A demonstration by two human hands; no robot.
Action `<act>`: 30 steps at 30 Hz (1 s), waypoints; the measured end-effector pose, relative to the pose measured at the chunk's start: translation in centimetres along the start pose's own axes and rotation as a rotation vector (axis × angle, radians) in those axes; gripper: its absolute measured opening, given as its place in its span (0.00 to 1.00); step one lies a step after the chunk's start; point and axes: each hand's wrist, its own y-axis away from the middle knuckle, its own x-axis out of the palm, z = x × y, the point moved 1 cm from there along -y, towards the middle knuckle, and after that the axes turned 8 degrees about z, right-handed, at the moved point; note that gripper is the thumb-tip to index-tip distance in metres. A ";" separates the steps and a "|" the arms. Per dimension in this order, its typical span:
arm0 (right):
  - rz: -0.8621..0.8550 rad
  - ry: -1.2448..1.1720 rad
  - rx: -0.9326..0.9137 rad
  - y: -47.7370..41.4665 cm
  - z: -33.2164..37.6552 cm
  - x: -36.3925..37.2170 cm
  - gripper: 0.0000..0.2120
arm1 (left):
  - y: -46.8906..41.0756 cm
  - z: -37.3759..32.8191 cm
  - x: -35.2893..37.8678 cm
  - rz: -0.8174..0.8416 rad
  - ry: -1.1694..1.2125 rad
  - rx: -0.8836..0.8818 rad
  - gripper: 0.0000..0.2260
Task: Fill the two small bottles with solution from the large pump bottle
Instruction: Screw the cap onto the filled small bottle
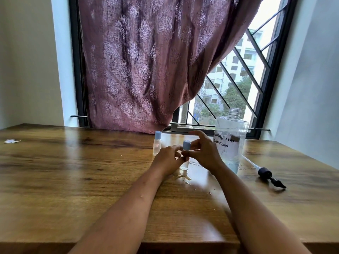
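large bottle (pixel 231 143): uncapped, part-full | small bottle (pixel 184 165): held, fill unclear

A small clear plastic bottle with a pale blue cap (pixel 157 143) stands upright, closed. Just right of it a second small clear bottle (pixel 184 165) stands, blue cap (pixel 186 145) at its neck. The large clear labelled bottle (pixel 230 142) stands open-necked; its black pump with white tube (pixel 266 173) lies alongside

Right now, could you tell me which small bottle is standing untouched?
The rear bottle, standing alone; the left hand holds the near bottle while the right hand pinches its blue cap.
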 end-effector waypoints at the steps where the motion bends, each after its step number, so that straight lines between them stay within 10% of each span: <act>1: -0.016 0.030 0.004 0.1 -0.1 -0.2 0.27 | 0.0 0.0 0.0 0.002 0.005 -0.002 0.15; 30: 0.054 0.055 -0.033 0.3 0.3 -0.2 0.23 | -0.6 0.6 0.6 0.026 0.058 0.040 0.19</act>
